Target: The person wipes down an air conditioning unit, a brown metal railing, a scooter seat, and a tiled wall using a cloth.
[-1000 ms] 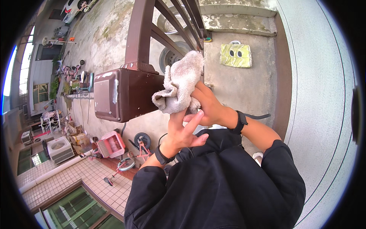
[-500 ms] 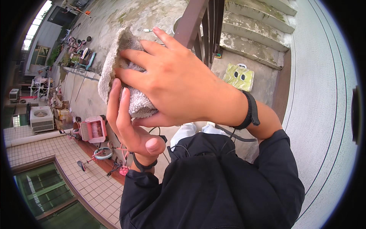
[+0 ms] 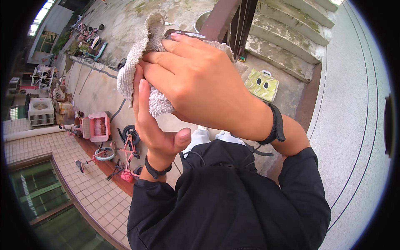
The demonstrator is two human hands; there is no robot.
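A light grey terry cloth [image 3: 135, 68] is bunched between my two hands in front of me. My right hand [image 3: 204, 79] lies over it from above, its fingers bent and pressed into the folds. From the near left, my left hand [image 3: 152, 118] grips the cloth's edge with its fingers, its thumb standing away. Beyond my right fingertips shows the rounded edge of a dark, shiny flat thing [image 3: 185, 33]; the cloth and hand hide the rest, so its kind is unclear. Part of the cloth also sticks out past my right knuckles.
A brown railing [image 3: 218, 23] rises just beyond my hands, with a metal basin [image 3: 203, 21] behind it. Concrete steps [image 3: 283, 37] climb at the far right, near a yellow-green bag [image 3: 261, 85]. To the left are a pink crate [image 3: 98, 127] and a small pink bicycle [image 3: 129, 152].
The cloth and both hands have shifted slightly right. My right fingers have drawn in from spread to bent, and the dark flat thing's edge has come into sight.
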